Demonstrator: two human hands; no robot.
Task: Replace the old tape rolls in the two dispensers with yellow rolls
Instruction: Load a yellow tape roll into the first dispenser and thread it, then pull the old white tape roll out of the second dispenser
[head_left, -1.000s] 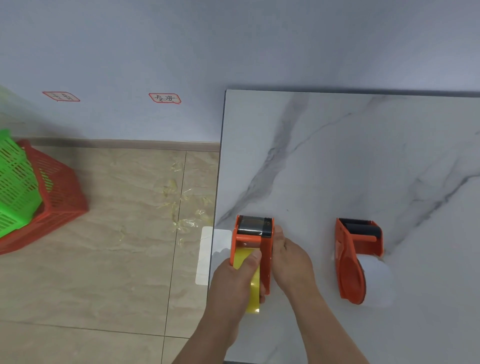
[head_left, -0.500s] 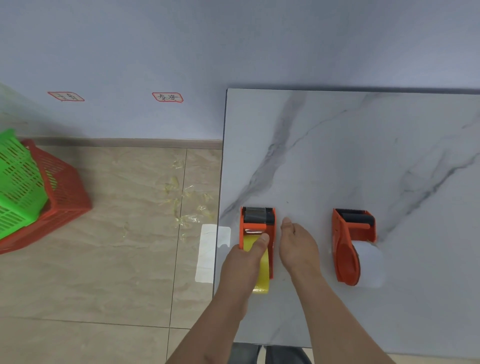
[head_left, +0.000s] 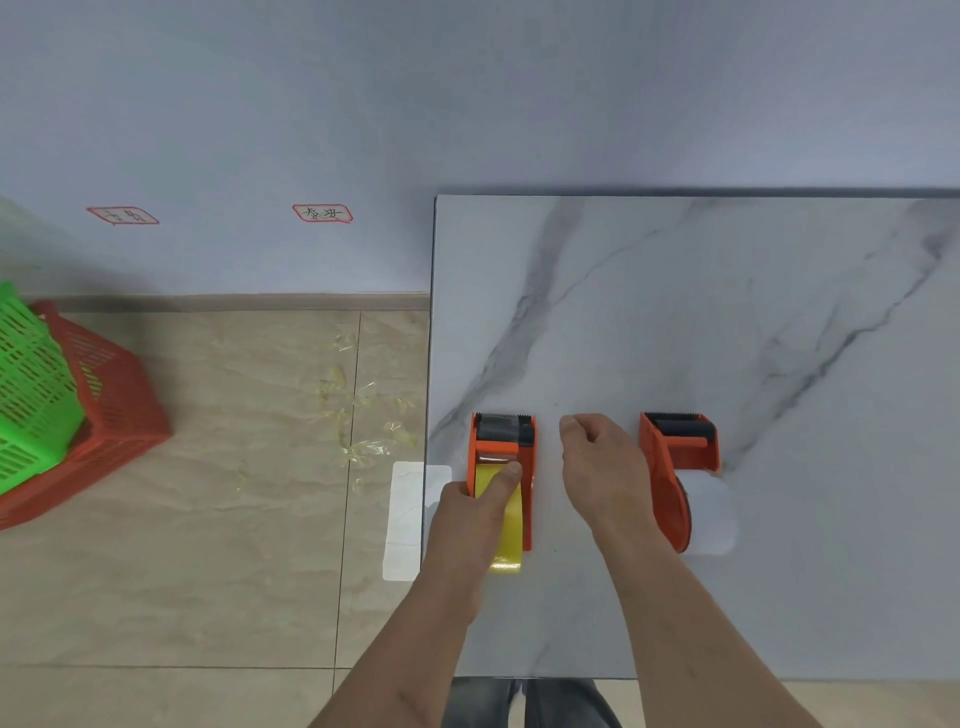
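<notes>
Left hand (head_left: 467, 512) gripping yellow-roll dispenser (head_left: 503, 467), lengthwise, cutter end toward wall.

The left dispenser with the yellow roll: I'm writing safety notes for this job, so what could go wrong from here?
1. The left dispenser sits at the table edge; the left hand pressing the yellow roll might nudge it off.
2. Its serrated blade faces away, near the right hand, whose fingers could graze it.
3. The right dispenser holds a white roll, easily left unswapped.
</notes>
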